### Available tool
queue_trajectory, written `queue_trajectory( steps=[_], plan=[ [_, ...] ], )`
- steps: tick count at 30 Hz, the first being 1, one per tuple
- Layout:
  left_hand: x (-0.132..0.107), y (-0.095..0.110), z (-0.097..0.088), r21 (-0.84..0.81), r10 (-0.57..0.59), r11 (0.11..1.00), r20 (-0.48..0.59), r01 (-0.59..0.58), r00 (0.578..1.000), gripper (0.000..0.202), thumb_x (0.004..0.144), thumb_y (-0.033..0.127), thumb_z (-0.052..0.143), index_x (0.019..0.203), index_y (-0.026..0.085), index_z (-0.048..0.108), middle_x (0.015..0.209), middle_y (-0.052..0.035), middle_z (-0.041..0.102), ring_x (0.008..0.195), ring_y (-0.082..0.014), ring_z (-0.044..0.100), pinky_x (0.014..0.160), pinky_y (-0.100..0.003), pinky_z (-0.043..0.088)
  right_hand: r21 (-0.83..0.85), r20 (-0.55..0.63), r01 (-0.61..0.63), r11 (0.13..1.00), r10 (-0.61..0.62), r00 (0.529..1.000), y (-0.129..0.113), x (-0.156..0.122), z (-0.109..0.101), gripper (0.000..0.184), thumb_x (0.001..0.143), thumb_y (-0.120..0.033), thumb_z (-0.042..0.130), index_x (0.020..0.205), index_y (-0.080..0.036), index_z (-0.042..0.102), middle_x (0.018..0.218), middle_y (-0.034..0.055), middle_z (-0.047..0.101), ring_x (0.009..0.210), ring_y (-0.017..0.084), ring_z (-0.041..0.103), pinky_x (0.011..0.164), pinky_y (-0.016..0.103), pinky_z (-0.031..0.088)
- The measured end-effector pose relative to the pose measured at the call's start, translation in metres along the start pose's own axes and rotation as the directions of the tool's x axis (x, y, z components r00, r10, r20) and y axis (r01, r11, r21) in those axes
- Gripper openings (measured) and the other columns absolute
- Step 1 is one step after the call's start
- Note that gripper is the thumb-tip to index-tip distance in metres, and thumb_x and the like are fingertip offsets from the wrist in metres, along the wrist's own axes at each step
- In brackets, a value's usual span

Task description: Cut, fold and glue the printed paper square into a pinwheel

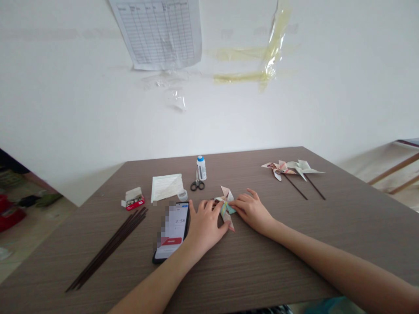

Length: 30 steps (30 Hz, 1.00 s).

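Observation:
A folded paper pinwheel with pale and blue-green blades lies on the table between my hands. My left hand holds its left side, with the index finger near the centre and the thumb at the lower blade. The other left fingers are spread towards the phone. From the right, my right hand grips the pinwheel's blue-green part near the middle, its thumb and fingertips close together. The pinwheel's centre is partly hidden by my fingers.
A phone lies left of my left hand. Behind are a small clear cup, paper sheets, scissors and a glue bottle. Further left are a red box and dark sticks; two finished pinwheels lie back right.

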<state>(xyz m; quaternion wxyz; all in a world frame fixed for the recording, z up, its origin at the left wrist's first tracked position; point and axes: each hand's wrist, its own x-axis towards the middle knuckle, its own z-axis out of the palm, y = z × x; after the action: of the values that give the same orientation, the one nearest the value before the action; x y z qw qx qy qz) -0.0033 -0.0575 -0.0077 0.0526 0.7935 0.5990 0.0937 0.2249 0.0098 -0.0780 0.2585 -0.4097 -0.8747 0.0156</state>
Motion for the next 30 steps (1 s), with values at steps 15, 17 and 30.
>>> queue_trajectory(
  steps=[15, 17, 30],
  plan=[
    [0.004, 0.002, -0.002, 0.007, 0.002, 1.0, 0.017, -0.002, 1.0, 0.062, 0.103, 0.051, 0.086, 0.164, 0.04, 0.077, 0.161, -0.015, 0.076, 0.157, -0.0492, 0.062, 0.14, -0.095, 0.024, -0.011, 0.03, 0.003, 1.0, -0.002, 1.0, 0.001, 0.0, -0.003, 0.032, 0.119, -0.017, 0.062, 0.126, -0.03, 0.091, 0.106, 0.008, 0.083, 0.108, 0.029, 0.078, 0.131, 0.062, 0.045],
    [0.004, 0.001, -0.003, 0.008, 0.001, 1.0, 0.023, -0.001, 1.0, 0.06, 0.104, 0.051, 0.086, 0.162, 0.04, 0.079, 0.161, -0.015, 0.076, 0.157, -0.0493, 0.062, 0.139, -0.096, 0.025, -0.005, 0.037, -0.006, 1.0, 0.006, 0.999, 0.001, 0.001, -0.003, 0.032, 0.119, -0.017, 0.063, 0.126, -0.03, 0.091, 0.107, 0.0087, 0.083, 0.109, 0.029, 0.079, 0.132, 0.064, 0.045],
    [0.006, 0.0, -0.003, 0.039, 0.047, 0.998, -0.015, -0.047, 0.999, 0.055, 0.103, 0.049, 0.086, 0.157, 0.037, 0.083, 0.154, -0.0149, 0.079, 0.153, -0.0504, 0.066, 0.14, -0.096, 0.024, 0.071, 0.085, 0.044, 0.997, -0.05, 0.995, 0.0, -0.001, -0.02, 0.03, 0.111, -0.02, 0.072, 0.135, -0.03, 0.087, 0.115, 0.0085, 0.085, 0.113, 0.03, 0.079, 0.134, 0.073, 0.041]
  ],
)
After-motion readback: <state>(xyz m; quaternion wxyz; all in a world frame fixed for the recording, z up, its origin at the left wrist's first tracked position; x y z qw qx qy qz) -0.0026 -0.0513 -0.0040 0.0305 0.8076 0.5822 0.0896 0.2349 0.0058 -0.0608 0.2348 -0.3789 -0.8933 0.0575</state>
